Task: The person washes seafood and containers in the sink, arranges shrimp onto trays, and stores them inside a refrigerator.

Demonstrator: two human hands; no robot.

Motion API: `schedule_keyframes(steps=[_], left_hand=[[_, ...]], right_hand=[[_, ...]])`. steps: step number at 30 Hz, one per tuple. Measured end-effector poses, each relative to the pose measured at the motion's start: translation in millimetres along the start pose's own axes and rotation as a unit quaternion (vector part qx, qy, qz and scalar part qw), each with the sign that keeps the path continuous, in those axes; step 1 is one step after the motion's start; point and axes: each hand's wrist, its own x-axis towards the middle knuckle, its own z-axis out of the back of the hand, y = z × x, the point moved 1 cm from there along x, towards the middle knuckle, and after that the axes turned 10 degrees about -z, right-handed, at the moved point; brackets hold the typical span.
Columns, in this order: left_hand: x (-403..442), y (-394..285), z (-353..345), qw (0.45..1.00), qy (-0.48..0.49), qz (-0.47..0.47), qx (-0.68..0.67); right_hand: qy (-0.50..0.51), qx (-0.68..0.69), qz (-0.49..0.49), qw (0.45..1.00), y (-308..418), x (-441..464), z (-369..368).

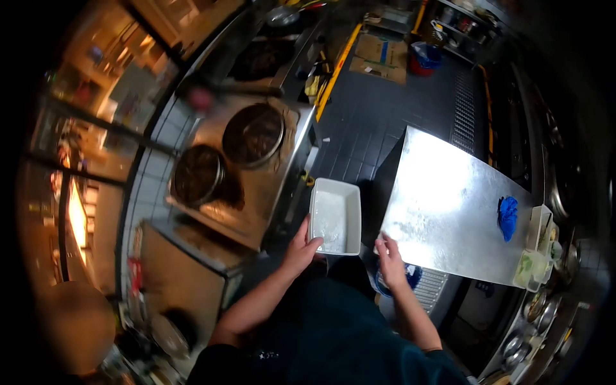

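Observation:
My left hand (pixel 301 249) grips the lower left side of a white rectangular tub (pixel 346 218), thumb over its rim. The tub is tilted so its inside shows, with a few wet-looking marks near the bottom. My right hand (pixel 389 256) is at the near left corner of a shiny steel table (pixel 436 192), fingers curled close to the edge; whether they pinch anything is too small to tell. The tub and my right hand are apart.
A blue cloth or glove (pixel 507 218) and clear containers (pixel 532 266) are at the table's right. Two round pans (pixel 253 135) sit on the stove at left. Cardboard (pixel 378 58) and a red bucket (pixel 423 64) stand on the dark floor ahead.

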Motion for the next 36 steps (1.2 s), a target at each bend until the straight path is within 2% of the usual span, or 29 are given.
schedule_keyframes(steps=[1, 2, 4, 7, 9, 11, 14, 15, 16, 18, 19, 22, 24, 26, 27, 28, 29, 30, 33, 35, 36], left_hand=[[24.8, 11.3, 14.3, 0.999, 0.000, -0.039, 0.023], [42.3, -2.7, 21.3, 1.000, 0.008, -0.004, 0.016], [78.7, -35.3, 29.3, 0.998, 0.016, 0.068, -0.001], [138.0, -45.5, 37.8, 0.999, 0.020, 0.037, -0.009], [182.7, -31.0, 44.2, 1.000, 0.018, -0.006, -0.021], [218.7, -60.4, 43.1, 0.999, 0.026, -0.021, -0.006], [286.9, -93.2, 38.5, 1.000, 0.022, 0.002, -0.022], [317.2, -100.0, 37.6, 0.999, 0.038, 0.024, -0.011], [349.6, -105.5, 34.7, 0.998, 0.055, 0.044, -0.002], [424.4, -105.6, 27.0, 0.989, 0.057, 0.051, 0.130], [462.0, -106.0, 21.7, 0.978, 0.057, 0.056, 0.194], [581.0, -107.8, -11.1, 0.898, 0.070, 0.071, 0.428], [635.6, -163.8, -63.6, 0.859, 0.114, 0.061, 0.496], [692.3, -212.8, -125.5, 0.831, 0.224, -0.033, 0.507], [710.9, -249.2, -154.2, 0.853, 0.256, -0.081, 0.447], [723.9, -287.0, -180.1, 0.869, 0.284, -0.131, 0.384], [735.4, -317.0, -202.5, 0.866, 0.289, -0.157, 0.376], [753.7, -334.9, -217.5, 0.864, 0.293, -0.183, 0.367], [842.4, -307.4, -232.7, 0.764, 0.198, -0.258, 0.557], [906.8, -311.1, -221.4, 0.789, 0.226, -0.224, 0.525], [940.5, -321.3, -211.5, 0.797, 0.244, -0.210, 0.511]], right_hand=[[-0.076, -0.032, 0.017, 0.996, 0.2, 19.2, 2.7], [-0.119, -0.034, 0.062, 0.990, 0.5, 36.8, 11.7], [-0.158, -0.027, 0.028, 0.987, 21.8, 62.0, 29.6], [-0.189, -0.018, 0.030, 0.981, 35.6, 102.3, 44.1], [-0.195, 0.007, 0.018, 0.981, 45.3, 133.1, 46.4], [-0.188, 0.027, 0.012, 0.982, 60.5, 168.2, 41.9], [-0.152, 0.049, -0.013, 0.987, 103.0, 229.7, 35.9], [-0.112, 0.093, -0.010, 0.989, 103.6, 260.8, 35.5], [-0.122, 0.044, 0.031, 0.991, 115.7, 285.4, 38.8], [-0.137, -0.048, 0.084, 0.986, 146.5, 331.6, 55.6], [-0.116, -0.023, 0.064, 0.991, 181.8, 347.3, 71.6], [-0.133, -0.070, 0.056, 0.987, 237.8, 405.8, 117.1], [-0.166, -0.045, 0.066, 0.983, 278.1, 440.3, 145.5], [-0.224, -0.022, 0.097, 0.969, 312.7, 474.0, 174.6], [-0.278, -0.021, 0.116, 0.953, 330.5, 488.6, 188.1], [-0.331, -0.018, 0.136, 0.933, 347.9, 502.3, 202.0], [-0.380, -0.054, 0.143, 0.913, 362.4, 514.6, 216.0], [-0.405, -0.035, 0.159, 0.900, 373.9, 530.9, 225.9], [-0.449, -0.103, 0.166, 0.872, 399.1, 596.4, 245.7], [-0.446, -0.124, 0.146, 0.874, 428.2, 641.6, 242.9], [-0.461, -0.136, 0.200, 0.854, 440.2, 667.8, 239.2]])
